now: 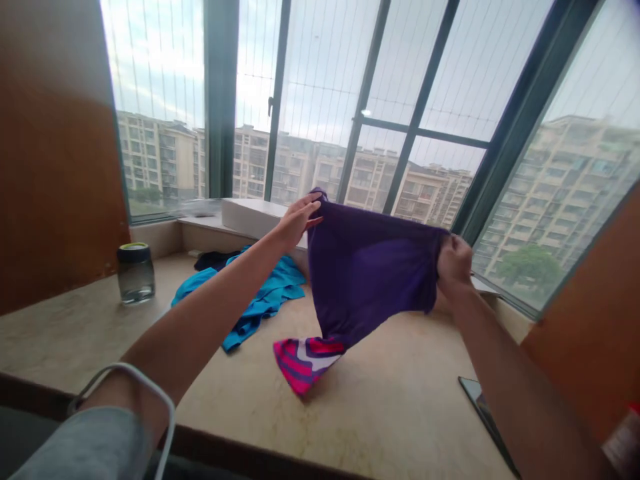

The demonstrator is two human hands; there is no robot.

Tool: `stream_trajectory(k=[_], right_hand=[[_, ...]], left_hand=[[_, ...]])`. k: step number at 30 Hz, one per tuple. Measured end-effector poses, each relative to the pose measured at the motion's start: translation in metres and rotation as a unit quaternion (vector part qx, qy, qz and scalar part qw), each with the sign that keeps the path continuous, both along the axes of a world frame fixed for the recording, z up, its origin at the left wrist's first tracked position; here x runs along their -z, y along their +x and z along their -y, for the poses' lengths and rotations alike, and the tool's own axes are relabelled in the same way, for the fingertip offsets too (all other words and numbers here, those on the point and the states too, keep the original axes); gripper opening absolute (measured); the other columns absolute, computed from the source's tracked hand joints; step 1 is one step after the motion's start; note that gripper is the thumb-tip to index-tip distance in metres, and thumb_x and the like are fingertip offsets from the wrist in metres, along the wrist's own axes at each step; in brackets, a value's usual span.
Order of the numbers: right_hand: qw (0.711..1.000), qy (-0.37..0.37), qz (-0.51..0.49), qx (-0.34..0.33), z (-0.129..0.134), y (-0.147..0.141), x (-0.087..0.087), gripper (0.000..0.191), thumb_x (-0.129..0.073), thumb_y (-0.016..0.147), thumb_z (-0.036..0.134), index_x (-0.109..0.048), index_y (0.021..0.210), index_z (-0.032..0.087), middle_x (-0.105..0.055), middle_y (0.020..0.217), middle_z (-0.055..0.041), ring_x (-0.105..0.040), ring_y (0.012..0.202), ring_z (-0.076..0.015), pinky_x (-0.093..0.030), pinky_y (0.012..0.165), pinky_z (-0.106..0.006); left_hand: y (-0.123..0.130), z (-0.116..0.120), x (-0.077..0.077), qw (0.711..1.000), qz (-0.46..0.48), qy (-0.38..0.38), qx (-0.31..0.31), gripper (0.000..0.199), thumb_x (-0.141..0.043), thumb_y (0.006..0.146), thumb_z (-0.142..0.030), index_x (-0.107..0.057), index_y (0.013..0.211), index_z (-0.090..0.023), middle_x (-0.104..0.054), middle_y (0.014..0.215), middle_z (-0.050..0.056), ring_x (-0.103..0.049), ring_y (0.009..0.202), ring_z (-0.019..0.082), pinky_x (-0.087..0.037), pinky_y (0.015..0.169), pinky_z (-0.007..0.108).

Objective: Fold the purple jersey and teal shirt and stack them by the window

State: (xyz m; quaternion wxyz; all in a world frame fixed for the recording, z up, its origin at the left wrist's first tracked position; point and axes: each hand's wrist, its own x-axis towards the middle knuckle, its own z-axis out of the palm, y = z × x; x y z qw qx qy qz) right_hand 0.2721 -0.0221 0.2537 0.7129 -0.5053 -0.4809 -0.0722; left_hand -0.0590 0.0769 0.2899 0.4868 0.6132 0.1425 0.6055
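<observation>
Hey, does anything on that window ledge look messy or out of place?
Mostly the turquoise garment: it lies crumpled on the stone ledge rather than folded. The purple garment, held up by both hands, drags its striped end on the ledge. The jar stands upright.

A: Do you find any letters, numbers or brand marks to read?

B: No, nothing readable. The purple garment (367,273) at the centre shows only pink and white stripes at its lower end, and the jar (135,272) at the left carries no label I can read
</observation>
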Motion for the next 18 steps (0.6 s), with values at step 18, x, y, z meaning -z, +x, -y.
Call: stream_trajectory(k=[18], right_hand=[[0.76,-0.389,0.362,-0.374,0.137,-0.122,0.171,0.014,-0.071,0.088,0.036,-0.081,0.098,0.035,-0.079,0.081,0.0029,-0.073,0.074,-0.0205,-0.047,0.068,-0.026]], left_hand=[[-0.083,0.019,0.174,0.75,-0.634,0.031,-0.185,0.031,-0.057,0.085,-0.038,-0.071,0.063,-0.021,-0.075,0.073,0.009,-0.072,0.085,0.033,-0.053,0.085,0.043]])
